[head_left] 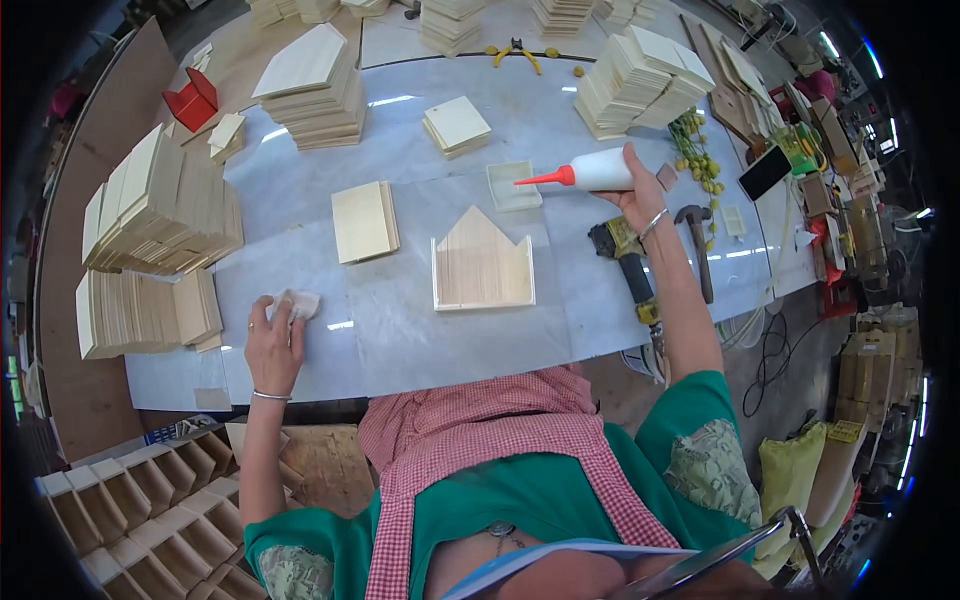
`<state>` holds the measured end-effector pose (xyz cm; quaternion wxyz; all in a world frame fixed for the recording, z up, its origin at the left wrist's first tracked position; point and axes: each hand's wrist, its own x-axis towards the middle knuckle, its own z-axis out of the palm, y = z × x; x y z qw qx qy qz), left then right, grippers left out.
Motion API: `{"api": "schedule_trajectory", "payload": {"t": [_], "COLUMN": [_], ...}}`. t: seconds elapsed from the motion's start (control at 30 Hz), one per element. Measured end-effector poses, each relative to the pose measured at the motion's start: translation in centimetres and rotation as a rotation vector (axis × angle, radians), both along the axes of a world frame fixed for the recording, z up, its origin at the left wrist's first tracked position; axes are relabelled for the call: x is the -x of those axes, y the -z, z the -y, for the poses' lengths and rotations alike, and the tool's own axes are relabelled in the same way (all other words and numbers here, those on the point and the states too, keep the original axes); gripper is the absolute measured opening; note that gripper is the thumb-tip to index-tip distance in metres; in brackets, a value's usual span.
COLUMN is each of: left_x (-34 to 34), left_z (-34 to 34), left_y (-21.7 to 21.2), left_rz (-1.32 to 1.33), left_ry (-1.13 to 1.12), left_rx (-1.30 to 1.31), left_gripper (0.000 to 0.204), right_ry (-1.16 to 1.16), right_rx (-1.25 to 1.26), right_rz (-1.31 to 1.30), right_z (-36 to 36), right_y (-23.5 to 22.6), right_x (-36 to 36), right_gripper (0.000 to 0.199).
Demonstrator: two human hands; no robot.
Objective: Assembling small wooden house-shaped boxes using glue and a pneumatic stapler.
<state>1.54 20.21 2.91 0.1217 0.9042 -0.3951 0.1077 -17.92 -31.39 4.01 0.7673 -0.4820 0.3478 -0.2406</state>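
My right hand (640, 197) grips a white squeeze bottle (603, 171) with a red pointed nozzle. The bottle lies nearly level, its tip over a shallow translucent tray (515, 188). Fingers curled, my left hand (274, 345) holds a crumpled white cloth (300, 303) down on the table at the left. Between my hands sits a house-shaped wooden piece (485, 262) with a pointed top and thin strips along its two sides and lower edge. Left of it lies a small stack of thin wooden boards (364, 222).
Tall stacks of pale boards stand at the left (165, 205), far left (312, 85) and far right (640, 85). A cordless drill (627, 258) and a hammer (697, 250) lie by my right forearm. Yellow-handled pliers (517, 58) are at the back. Wooden boxes (150, 500) fill the lower left.
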Motion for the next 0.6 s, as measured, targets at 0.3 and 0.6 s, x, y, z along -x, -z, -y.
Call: {"api": "schedule_trajectory", "payload": {"t": [0.3,0.6], "left_x": [-0.6,-6.8], "left_z": [0.4,8.9], "left_y": [-1.0,-5.5], "left_rz": [0.081,-0.124], "left_ry": [-0.084,-0.017], "left_rx": [-0.059,0.395], "left_gripper": [0.048,0.044], "right_ry": [-0.039,-0.118], "right_rx": [0.367,1.373], "right_rz": [-0.596,-0.413], "right_z": [4.1,-0.9], "right_y": [3.5,-0.5], "right_x": [-2.6,-7.4], "right_gripper": [0.059,0.030]}}
